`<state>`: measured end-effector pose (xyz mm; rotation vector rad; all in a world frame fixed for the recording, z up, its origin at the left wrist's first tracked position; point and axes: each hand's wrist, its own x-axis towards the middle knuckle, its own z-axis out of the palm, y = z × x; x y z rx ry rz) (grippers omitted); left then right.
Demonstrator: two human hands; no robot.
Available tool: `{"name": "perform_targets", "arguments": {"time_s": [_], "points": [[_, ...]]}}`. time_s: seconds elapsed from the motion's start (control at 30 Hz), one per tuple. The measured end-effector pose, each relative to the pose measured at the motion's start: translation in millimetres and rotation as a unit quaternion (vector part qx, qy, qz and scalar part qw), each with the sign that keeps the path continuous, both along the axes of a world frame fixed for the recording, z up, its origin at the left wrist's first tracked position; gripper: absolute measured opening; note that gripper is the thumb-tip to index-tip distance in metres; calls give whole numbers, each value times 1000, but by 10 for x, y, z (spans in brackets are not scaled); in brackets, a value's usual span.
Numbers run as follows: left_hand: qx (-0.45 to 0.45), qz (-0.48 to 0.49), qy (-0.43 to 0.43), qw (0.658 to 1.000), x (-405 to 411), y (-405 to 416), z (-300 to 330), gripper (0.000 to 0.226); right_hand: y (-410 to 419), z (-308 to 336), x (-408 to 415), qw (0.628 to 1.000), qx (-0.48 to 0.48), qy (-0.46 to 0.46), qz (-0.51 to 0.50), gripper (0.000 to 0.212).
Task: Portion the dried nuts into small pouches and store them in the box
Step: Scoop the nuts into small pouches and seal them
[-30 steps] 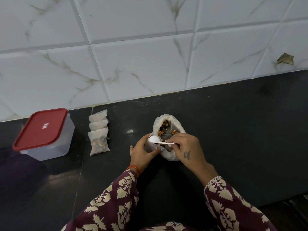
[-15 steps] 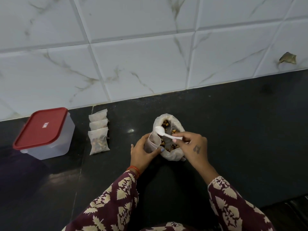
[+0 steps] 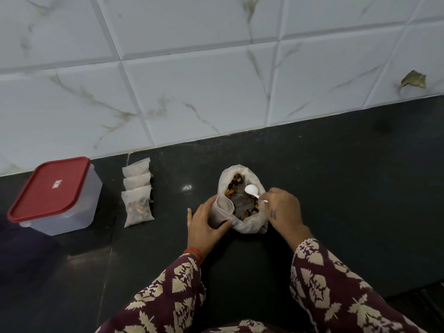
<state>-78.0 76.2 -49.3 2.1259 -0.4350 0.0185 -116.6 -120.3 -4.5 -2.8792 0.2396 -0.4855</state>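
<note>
- A box (image 3: 57,200) with a red lid (image 3: 49,188) stands shut at the bench's (image 3: 348,188) left edge, near the back wall.
- Just right of it, three filled pouches (image 3: 138,191) lie overlapping in a row.
- The left hand (image 3: 206,227) grips an open small pouch (image 3: 222,210) against the big bag (image 3: 242,200) of dried nuts (image 3: 234,186), mid-bench.
- The right hand (image 3: 283,209) pinches a white spoon (image 3: 252,190) over the bag's mouth.
</note>
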Motion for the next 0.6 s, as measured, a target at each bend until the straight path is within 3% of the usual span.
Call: {"name": "perform_targets", "arguments": {"time_s": [0.17, 0.33, 0.4, 0.6], "points": [[5, 4, -18, 1000, 9, 8, -74, 76, -31, 167, 35, 992, 76, 94, -24, 23], [7, 6, -27, 1000, 13, 13, -97, 75, -99, 238, -6, 972, 229, 30, -38, 13], [5, 7, -29, 1000, 12, 14, -101, 74, -45, 200, 6, 974, 221, 1, -43, 12], [6, 5, -28, 1000, 9, 19, -110, 74, 238, 100, 148, 992, 115, 49, 14, 23]]}}
